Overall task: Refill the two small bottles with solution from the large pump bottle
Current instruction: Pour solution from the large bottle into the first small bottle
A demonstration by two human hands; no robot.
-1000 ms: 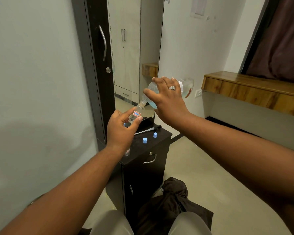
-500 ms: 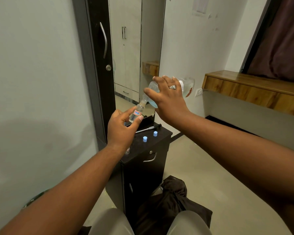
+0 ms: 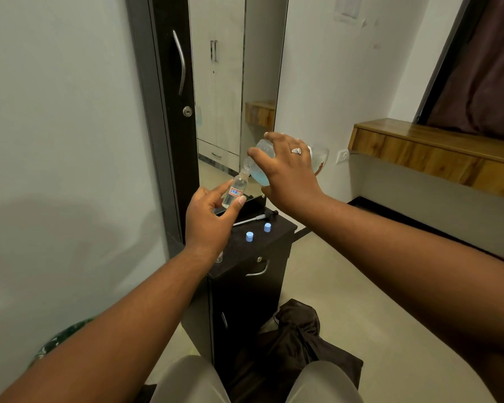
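My left hand (image 3: 208, 221) pinches a small clear bottle (image 3: 235, 191) with a red and blue label, held tilted above the black cabinet (image 3: 253, 257). My right hand (image 3: 288, 173) grips the large clear bottle (image 3: 259, 170), tipped over with its neck against the small bottle's mouth; pale blue solution lies in its lower side. The pump head with its white tube (image 3: 255, 219) lies on the cabinet top. Two blue caps (image 3: 249, 236) (image 3: 267, 227) stand there too. A second small bottle (image 3: 219, 257) peeks out below my left wrist, mostly hidden.
The cabinet stands against a tall mirror (image 3: 233, 82) with a black wardrobe door (image 3: 172, 112) to its left. A dark cloth bag (image 3: 297, 344) lies on the floor by my knees. A wooden shelf (image 3: 434, 152) runs along the right wall.
Both hands and the two bottles have stayed together, shifting only slightly; the large bottle remains tipped into the small one.
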